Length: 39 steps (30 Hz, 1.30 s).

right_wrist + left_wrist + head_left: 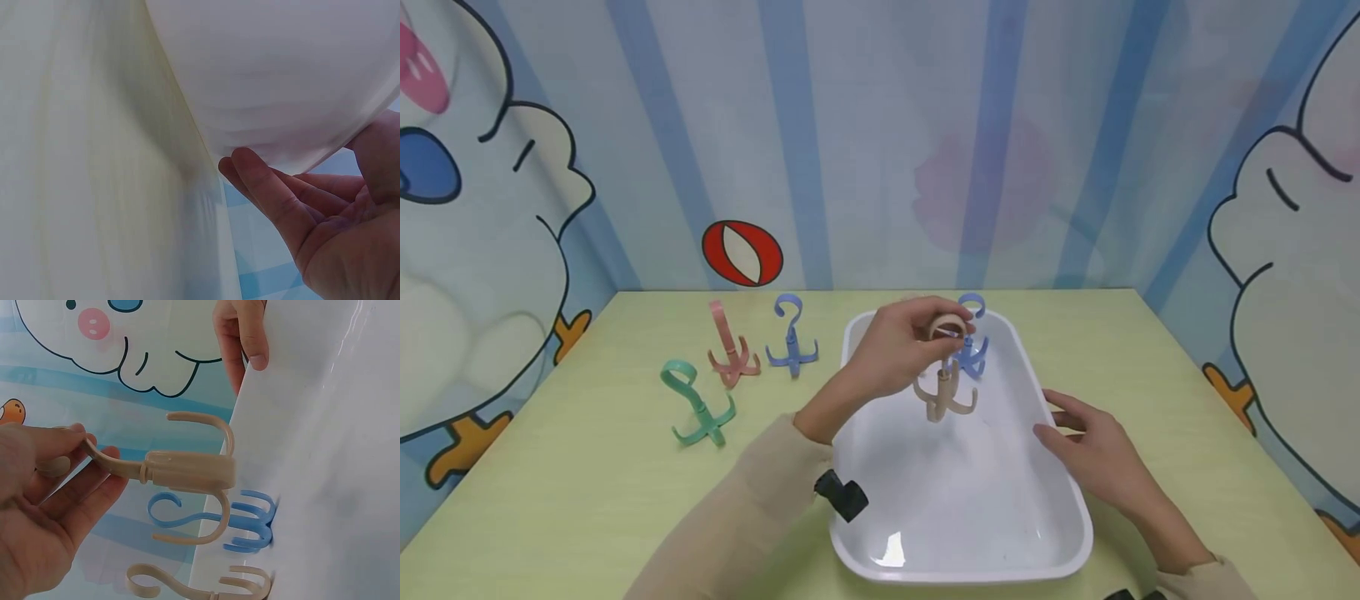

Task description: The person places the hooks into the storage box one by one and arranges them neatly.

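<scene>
Beige hook [943,398] is in the air over the far half of the white tray [955,500], right of center in the frame, prongs down. Left grip [895,346], a bare hand, is clamped on it: thumb and fingers pinch the curled top. My read: pinching high leaves the prongs hanging free, and keeps the fingers off the hooks underneath. Right grip [1097,446] is clamped on the tray's right edge, thumb at the rim, fingers against the outer wall (right wrist view); probably steadying it. Blue hook [967,357] is in the tray's far end, its curl leaning on the rim. Left wrist view shows a second beige hook [181,588] beside it, same lean; the head view mostly hides that one behind the hand. Leaning them likely keeps the curls easy to reach and leaves the near floor of the tray bare. Left of the tray on the table [550,508]: green hook [703,417] nearest, pink hook [730,358] behind it, other blue hook [792,346] to the pink one's right. All three stand on their prongs, curls up, spaced apart, presumably so each can be picked by its top. Striped backdrop [887,150] behind.
</scene>
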Tool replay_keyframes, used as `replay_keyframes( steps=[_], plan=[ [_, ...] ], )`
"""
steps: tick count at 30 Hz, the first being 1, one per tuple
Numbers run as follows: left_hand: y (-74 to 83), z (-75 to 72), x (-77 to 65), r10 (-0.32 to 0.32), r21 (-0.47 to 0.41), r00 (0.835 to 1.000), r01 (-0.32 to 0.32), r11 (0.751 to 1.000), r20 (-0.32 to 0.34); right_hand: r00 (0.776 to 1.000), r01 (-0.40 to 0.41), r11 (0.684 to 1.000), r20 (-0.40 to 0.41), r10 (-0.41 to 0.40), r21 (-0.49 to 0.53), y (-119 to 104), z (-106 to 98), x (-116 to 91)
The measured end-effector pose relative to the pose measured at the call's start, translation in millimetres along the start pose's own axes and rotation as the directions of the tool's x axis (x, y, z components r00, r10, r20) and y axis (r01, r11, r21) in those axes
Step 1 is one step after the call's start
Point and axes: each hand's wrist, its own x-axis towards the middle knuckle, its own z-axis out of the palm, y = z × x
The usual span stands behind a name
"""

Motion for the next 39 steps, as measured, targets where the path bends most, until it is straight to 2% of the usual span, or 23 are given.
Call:
replay_keyframes(
  steps=[9, 16, 30, 39],
  plan=[
    [-6.9, 10.0, 10.3, -0.042, -0.050, 0.997, 0.046, 0.998, 0.062, 1.000, -0.012, 1.000, -0.002, 0.012, 0.003, -1, 1, -1],
    [-12.4, 19.0, 19.4, -0.068, -0.039, 0.995, 0.071, 0.997, 0.067, 1.000, -0.001, 1.000, 0.001, 0.001, 0.006, 3, 1, 0],
    [-21.7, 26.7, 26.3, -0.056, -0.016, 0.996, 0.058, 0.998, 0.071, 1.000, 0.007, 1.000, 0.002, -0.008, 0.012, 6, 2, 1],
    [-22.0, 28.3, 27.6, -0.048, 0.013, 0.996, 0.047, 0.999, 0.070, 1.000, -0.003, 1.000, 0.003, 0.003, 0.019, 5, 2, 1]
  ],
)
